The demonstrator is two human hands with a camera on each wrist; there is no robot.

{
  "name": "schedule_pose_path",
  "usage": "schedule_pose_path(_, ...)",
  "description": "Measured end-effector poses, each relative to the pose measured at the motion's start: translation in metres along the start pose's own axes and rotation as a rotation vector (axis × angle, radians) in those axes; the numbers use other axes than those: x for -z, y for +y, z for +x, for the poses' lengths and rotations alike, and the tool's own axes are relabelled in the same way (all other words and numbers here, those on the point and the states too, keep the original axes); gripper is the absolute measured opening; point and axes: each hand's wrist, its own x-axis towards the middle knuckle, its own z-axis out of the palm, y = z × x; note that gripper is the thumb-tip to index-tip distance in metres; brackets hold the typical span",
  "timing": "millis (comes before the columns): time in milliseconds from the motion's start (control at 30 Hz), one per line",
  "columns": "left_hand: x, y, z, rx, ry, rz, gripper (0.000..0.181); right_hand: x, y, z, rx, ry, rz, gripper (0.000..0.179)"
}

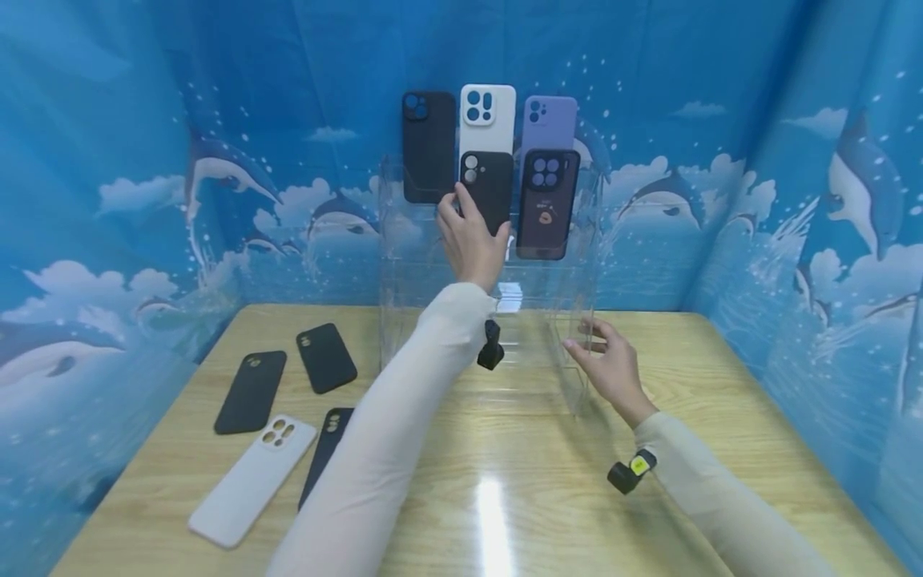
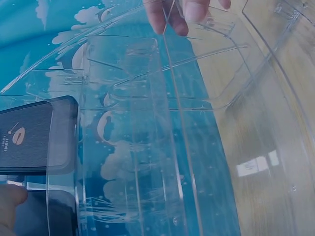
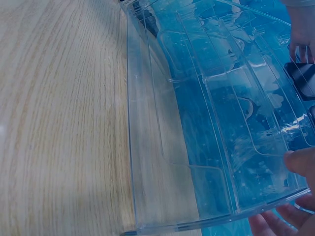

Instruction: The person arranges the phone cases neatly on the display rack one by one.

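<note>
A clear stepped display stand point(image 1: 440, 276) rises at the table's back. My left hand point(image 1: 472, 244) holds a black phone case point(image 1: 493, 196) by its sides, fingers at the left and thumb at the right, in front of a white phone case point(image 1: 496, 100) on the stand. To its right leans a dark phone case with a small picture point(image 1: 546, 228). Low on the stand's right side, my right hand point(image 1: 613, 369) grips the side panel; the right wrist view has the thumb point(image 3: 298, 162) on one face and fingers point(image 3: 278, 223) across the edge.
A black phone case point(image 1: 427, 148) and a purple one point(image 1: 550, 120) stand on the upper tier. On the wooden table point(image 1: 562, 505) at left lie black phone cases point(image 1: 252, 393) and a white one point(image 1: 252, 481). Blue dolphin-print curtains point(image 1: 317, 48) surround the table.
</note>
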Motion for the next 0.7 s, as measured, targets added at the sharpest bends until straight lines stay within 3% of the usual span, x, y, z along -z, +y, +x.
schedule_pose_path(300,0.001,-0.003,-0.002,0.003,0.008,-0.011,0.090,0.000,-0.002,0.001,0.003,-0.009,0.004,0.065)
schedule_pose_path(467,0.004,-0.005,-0.006,-0.041,0.016,-0.010,0.090,0.000,-0.001,0.001,-0.002,-0.004,0.003,0.066)
schedule_pose_path(700,0.014,-0.007,-0.013,-0.114,0.006,-0.090,0.087,0.000,0.001,-0.001,0.009,-0.003,0.000,0.067)
